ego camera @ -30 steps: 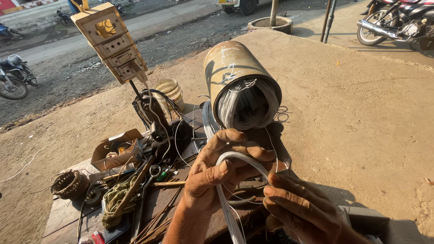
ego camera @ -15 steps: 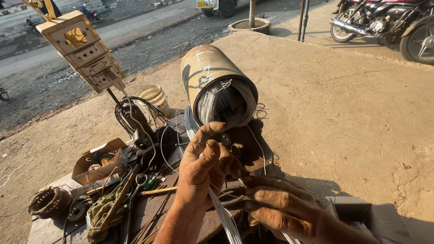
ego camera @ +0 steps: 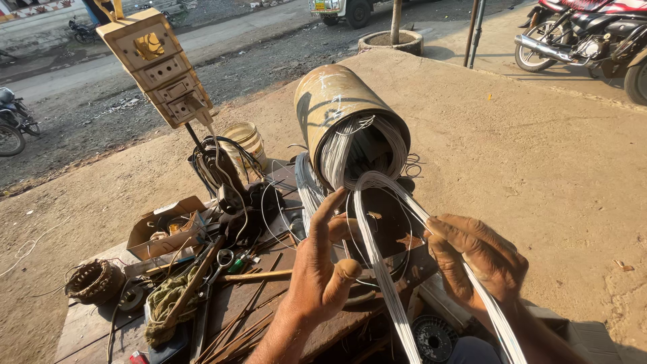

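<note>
Outdoors on dusty ground, a cluttered worktop (ego camera: 87, 330) carries a metal cylinder (ego camera: 337, 108) spilling wire loops (ego camera: 377, 269). Right hand (ego camera: 482, 259) fingers are clamped on one strand; left hand (ego camera: 323, 269) fingers are spread, touching the other.

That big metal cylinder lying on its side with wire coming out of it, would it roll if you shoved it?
The cylinder probably would roll: it is round and lies on its side. The wire bundle looped from its mouth to the right hand might check it a little. It likely feels heavy, since its bore looks packed with windings. The left hand is open beside the strands.
</note>
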